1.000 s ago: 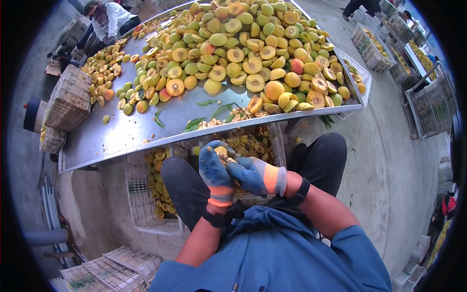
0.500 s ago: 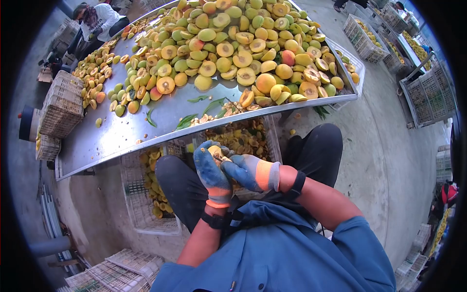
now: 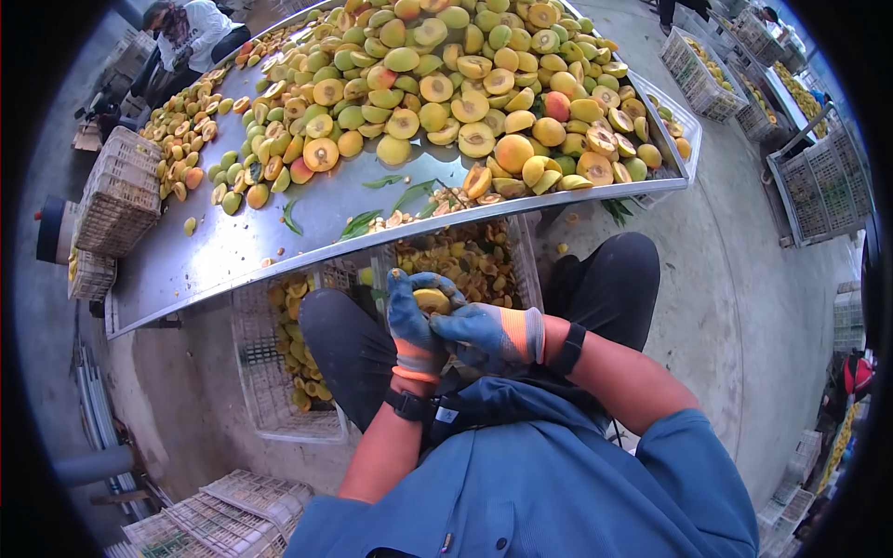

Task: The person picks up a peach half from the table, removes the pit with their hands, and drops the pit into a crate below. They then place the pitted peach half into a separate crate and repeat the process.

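Right in front of you runs the raised front rim of the long silvery metal table (image 3: 219,209), slanting up from your left to its near corner on the right, with your hands on your side of it, just below the edge. Past that corner, the grey concrete floor (image 3: 712,339) opens out to your right; your dark-trousered knees flank the working spot. Your left hand (image 3: 409,321), in a blue-coated glove with an orange cuff, is cupped palm inward, fingers curled around a yellow-orange piece of fruit (image 3: 432,300) between your hands. Your right hand (image 3: 479,332), gloved alike, comes in from the side with bent fingers and meets the fruit's lower edge; how far it closes, or whether it has hold of anything else, I cannot tell. Just beyond the gloves, partly under the table, a pale plastic crate (image 3: 528,265) is loaded with yellow and brownish fruit pieces. Beside your left knee, a second latticed crate (image 3: 259,395) holds yellow-green ones. Up on the tabletop there's a big mound of green, yellow and reddish fruit (image 3: 437,88), many cut open, with long green leaves (image 3: 361,224) lying near the rim. Stacked off-white crates (image 3: 119,200) stand by the table's left end.
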A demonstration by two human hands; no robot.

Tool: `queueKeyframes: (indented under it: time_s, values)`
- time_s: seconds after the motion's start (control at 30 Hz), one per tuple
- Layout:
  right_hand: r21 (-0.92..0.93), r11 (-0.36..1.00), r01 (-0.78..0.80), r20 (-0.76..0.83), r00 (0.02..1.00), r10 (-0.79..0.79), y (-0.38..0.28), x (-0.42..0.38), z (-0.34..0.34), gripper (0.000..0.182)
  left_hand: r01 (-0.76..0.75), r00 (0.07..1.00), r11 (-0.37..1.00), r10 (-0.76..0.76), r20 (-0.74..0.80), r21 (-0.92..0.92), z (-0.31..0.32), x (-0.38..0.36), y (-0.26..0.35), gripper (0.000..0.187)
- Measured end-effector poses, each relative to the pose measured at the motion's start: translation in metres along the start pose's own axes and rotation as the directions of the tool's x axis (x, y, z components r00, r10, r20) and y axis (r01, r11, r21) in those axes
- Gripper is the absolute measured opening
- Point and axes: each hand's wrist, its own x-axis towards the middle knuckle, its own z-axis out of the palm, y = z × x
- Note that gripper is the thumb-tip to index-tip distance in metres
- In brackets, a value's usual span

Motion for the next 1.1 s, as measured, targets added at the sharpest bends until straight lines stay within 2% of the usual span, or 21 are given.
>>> queueKeyframes:
  time_s: [0.03, 0.1, 0.13, 0.2, 0.27, 0.33, 0.4, 0.43, 0.47, 0.5, 0.53, 0.57, 0.6, 0.67, 0.7, 0.73, 0.8, 0.87, 0.93, 1.0, 1.1]
  values:
    - [0.000, 1.000, 0.000, 0.001, 1.000, 0.000, -0.012, -0.006, 0.005, 0.037, 0.059, 0.996, 0.992, -0.051, 0.070, -0.115, 0.002, -0.001, 0.002, 0.054]
    - [0.270, 0.946, -0.180, -0.018, 0.981, 0.192, -0.033, -0.020, 0.015, 0.036, 0.078, 0.992, 0.991, -0.067, 0.106, -0.106, 0.003, 0.001, 0.002, 0.054]
    - [0.267, 0.947, -0.181, -0.013, 0.982, 0.191, -0.026, -0.018, 0.012, 0.036, 0.095, 0.987, 0.991, -0.082, 0.142, -0.091, 0.004, 0.002, 0.004, 0.054]
    - [0.578, 0.785, -0.222, 0.241, 0.966, 0.096, -0.016, -0.018, 0.005, 0.038, 0.132, 0.979, 0.989, -0.119, 0.166, -0.072, 0.011, 0.002, 0.014, 0.054]
    - [0.619, 0.761, -0.194, 0.225, 0.972, 0.065, -0.018, -0.021, 0.010, 0.041, 0.177, 0.968, 0.983, -0.164, 0.191, -0.051, 0.022, 0.000, 0.023, 0.054]
    - [0.725, 0.671, -0.154, 0.300, 0.948, -0.107, -0.017, -0.012, 0.008, 0.042, 0.258, 0.966, 0.965, -0.258, 0.018, -0.046, 0.032, 0.005, 0.035, 0.051]
    - [0.708, 0.677, -0.200, 0.282, 0.959, -0.012, -0.021, -0.016, 0.007, 0.042, 0.177, 0.983, 0.984, -0.176, -0.050, 0.019, 0.008, 0.016, 0.040, 0.039]
    - [0.459, 0.887, -0.048, 0.122, 0.993, -0.009, -0.026, -0.018, 0.009, 0.042, -0.180, 0.976, 0.920, 0.211, -0.054, 0.349, -0.001, 0.015, 0.048, 0.031]
    - [0.129, 0.989, 0.077, -0.029, 0.997, -0.074, -0.031, -0.015, 0.010, 0.042, -0.468, 0.831, 0.625, 0.552, 0.070, 0.625, -0.013, 0.015, 0.059, 0.028]
    - [0.128, 0.987, 0.093, -0.163, 0.984, -0.072, -0.018, -0.006, 0.014, 0.045, -0.500, 0.747, 0.415, 0.650, 0.137, 0.760, -0.040, 0.020, 0.073, 0.032]
    - [-0.543, 0.798, 0.262, -0.259, 0.851, -0.456, 0.005, 0.004, 0.013, 0.050, -0.492, 0.663, 0.184, 0.712, 0.229, 0.851, -0.071, 0.021, 0.094, 0.039]
    - [-0.686, 0.727, -0.041, -0.322, 0.912, -0.253, 0.021, 0.012, 0.011, 0.051, -0.355, 0.561, -0.255, 0.711, 0.424, 0.899, -0.094, 0.015, 0.122, 0.043]
    - [-0.767, 0.550, -0.329, -0.429, 0.901, -0.060, 0.028, 0.015, 0.006, 0.053, -0.144, 0.488, -0.636, 0.621, 0.614, 0.758, -0.108, 0.014, 0.147, 0.046]
    - [-0.724, 0.615, -0.313, -0.399, 0.917, -0.004, 0.024, 0.008, 0.006, 0.056, -0.049, 0.650, -0.186, 0.740, 0.173, 0.981, -0.109, 0.029, 0.170, 0.036]
    - [-0.736, 0.584, -0.342, -0.393, 0.918, 0.042, 0.024, 0.008, 0.008, 0.057, -0.041, 0.591, -0.383, 0.735, 0.331, 0.923, -0.112, 0.037, 0.173, 0.028]
    - [-0.701, 0.643, -0.309, -0.363, 0.930, 0.052, 0.022, 0.004, 0.007, 0.056, -0.039, 0.590, -0.389, 0.734, 0.336, 0.920, -0.113, 0.049, 0.170, 0.028]
    - [-0.711, 0.651, -0.267, -0.345, 0.939, 0.008, 0.020, 0.000, 0.007, 0.054, -0.314, 0.755, 0.054, 0.620, 0.215, 0.948, -0.085, 0.092, 0.161, 0.031]
    - [-0.641, 0.744, -0.191, -0.330, 0.943, -0.042, 0.014, -0.006, 0.004, 0.053, -0.442, 0.755, 0.035, 0.554, 0.351, 0.896, -0.031, 0.138, 0.134, 0.037]
    - [-0.614, 0.782, -0.104, -0.380, 0.908, -0.177, 0.022, -0.008, -0.002, 0.047, -0.432, 0.809, 0.000, 0.441, 0.388, 0.902, 0.006, 0.189, 0.110, 0.042]
    - [-0.654, 0.749, -0.104, -0.433, 0.864, -0.258, 0.025, -0.013, -0.011, 0.042, -0.429, 0.734, -0.172, 0.505, 0.453, 0.887, 0.031, 0.247, 0.082, 0.053]
    - [-0.618, 0.785, -0.038, -0.493, 0.796, -0.350, 0.030, -0.023, -0.016, 0.038, -0.270, 0.786, -0.217, 0.513, 0.344, 0.938, 0.041, 0.307, 0.051, 0.067]
